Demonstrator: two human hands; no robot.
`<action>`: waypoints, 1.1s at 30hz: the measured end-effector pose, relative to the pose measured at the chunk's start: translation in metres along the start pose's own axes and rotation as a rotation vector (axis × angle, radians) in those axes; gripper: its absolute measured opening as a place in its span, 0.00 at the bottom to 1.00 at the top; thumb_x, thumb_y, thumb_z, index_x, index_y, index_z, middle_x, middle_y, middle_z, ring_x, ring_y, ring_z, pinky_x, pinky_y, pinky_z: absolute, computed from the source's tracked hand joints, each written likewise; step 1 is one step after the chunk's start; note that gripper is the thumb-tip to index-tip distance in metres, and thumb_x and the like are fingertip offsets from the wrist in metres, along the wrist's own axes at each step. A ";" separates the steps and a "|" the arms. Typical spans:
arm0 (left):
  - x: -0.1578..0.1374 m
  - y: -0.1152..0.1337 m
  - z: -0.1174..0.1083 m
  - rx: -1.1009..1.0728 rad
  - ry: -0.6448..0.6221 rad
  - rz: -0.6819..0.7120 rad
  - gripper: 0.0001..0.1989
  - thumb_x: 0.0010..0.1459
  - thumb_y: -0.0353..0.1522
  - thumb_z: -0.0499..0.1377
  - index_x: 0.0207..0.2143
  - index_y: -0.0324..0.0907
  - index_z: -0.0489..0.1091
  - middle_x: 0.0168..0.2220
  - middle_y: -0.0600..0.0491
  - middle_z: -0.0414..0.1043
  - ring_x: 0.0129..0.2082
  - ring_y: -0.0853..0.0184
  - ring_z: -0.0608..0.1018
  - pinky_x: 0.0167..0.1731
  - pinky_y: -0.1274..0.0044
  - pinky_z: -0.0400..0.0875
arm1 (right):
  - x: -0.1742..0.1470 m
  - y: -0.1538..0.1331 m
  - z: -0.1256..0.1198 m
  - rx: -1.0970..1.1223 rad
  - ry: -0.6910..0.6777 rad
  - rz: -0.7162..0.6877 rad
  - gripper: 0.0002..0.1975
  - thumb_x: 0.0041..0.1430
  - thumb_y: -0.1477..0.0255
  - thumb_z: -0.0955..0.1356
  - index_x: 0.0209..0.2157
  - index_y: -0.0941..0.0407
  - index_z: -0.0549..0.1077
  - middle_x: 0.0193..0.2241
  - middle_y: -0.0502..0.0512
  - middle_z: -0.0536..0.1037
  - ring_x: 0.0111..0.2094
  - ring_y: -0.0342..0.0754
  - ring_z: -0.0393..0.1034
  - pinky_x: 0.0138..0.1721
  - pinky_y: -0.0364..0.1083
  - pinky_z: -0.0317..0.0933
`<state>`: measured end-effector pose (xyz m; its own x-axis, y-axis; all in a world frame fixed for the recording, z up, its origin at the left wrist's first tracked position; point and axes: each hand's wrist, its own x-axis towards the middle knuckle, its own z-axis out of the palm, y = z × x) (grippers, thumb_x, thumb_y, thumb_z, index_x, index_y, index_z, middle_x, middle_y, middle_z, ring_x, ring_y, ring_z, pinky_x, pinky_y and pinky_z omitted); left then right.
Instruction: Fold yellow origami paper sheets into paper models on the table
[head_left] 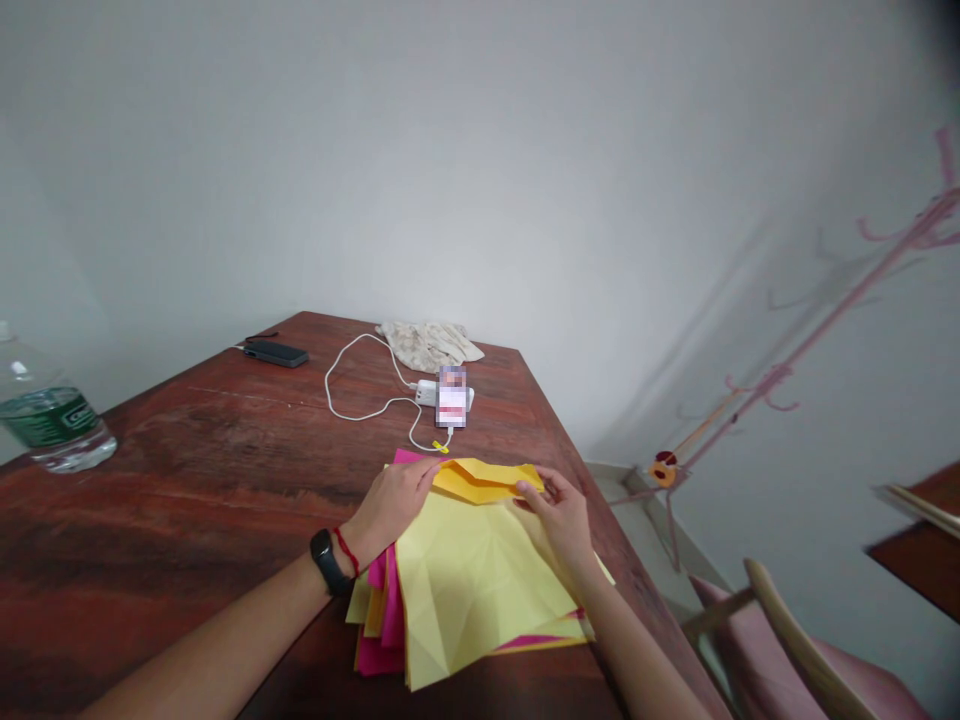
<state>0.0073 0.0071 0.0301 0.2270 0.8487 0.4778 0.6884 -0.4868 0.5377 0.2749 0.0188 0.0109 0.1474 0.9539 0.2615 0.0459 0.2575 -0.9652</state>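
A folded strip of orange-yellow paper (484,482) stretches between my two hands, its long fold gaping a little along the middle. My left hand (394,505) pinches its left end. At the right end, my right hand (556,508) grips it with the thumb on top and the fingers behind. Below lies a stack of creased paper sheets (480,580), pale yellow on top, with pink and orange edges sticking out at the left and bottom. A black band and a red string circle my left wrist.
A phone (451,400) leans on a white power bank (426,392), joined by a white cable (328,385). Behind lies a crumpled cloth (431,345). A dark device (275,353) and a water bottle (56,415) are on the left; a chair (787,640) and pink coat rack (825,330) stand right.
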 end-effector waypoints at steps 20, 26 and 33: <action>-0.005 0.007 0.009 -0.158 -0.075 0.030 0.19 0.63 0.29 0.56 0.56 0.45 0.73 0.54 0.49 0.77 0.52 0.61 0.80 0.56 0.70 0.71 | -0.016 -0.026 0.012 -0.075 -0.128 -0.252 0.07 0.59 0.65 0.72 0.37 0.50 0.82 0.41 0.57 0.78 0.45 0.52 0.72 0.42 0.47 0.71; -0.007 0.015 0.012 -0.223 -0.012 0.054 0.16 0.65 0.30 0.53 0.51 0.43 0.76 0.52 0.47 0.79 0.52 0.61 0.79 0.56 0.69 0.71 | -0.026 -0.021 0.028 -0.027 -0.140 -0.147 0.21 0.54 0.66 0.75 0.50 0.50 0.77 0.48 0.58 0.77 0.48 0.52 0.73 0.43 0.46 0.71; -0.007 0.025 0.012 -0.462 0.113 -0.130 0.14 0.63 0.30 0.54 0.48 0.42 0.75 0.51 0.46 0.79 0.49 0.60 0.81 0.50 0.70 0.77 | -0.035 -0.002 0.041 -0.120 -0.228 0.016 0.17 0.56 0.65 0.72 0.48 0.53 0.76 0.45 0.59 0.80 0.41 0.54 0.76 0.36 0.48 0.73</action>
<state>0.0307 -0.0080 0.0321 0.0658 0.8933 0.4446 0.3225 -0.4407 0.8377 0.2289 -0.0090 0.0033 -0.0767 0.9713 0.2251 0.1641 0.2349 -0.9581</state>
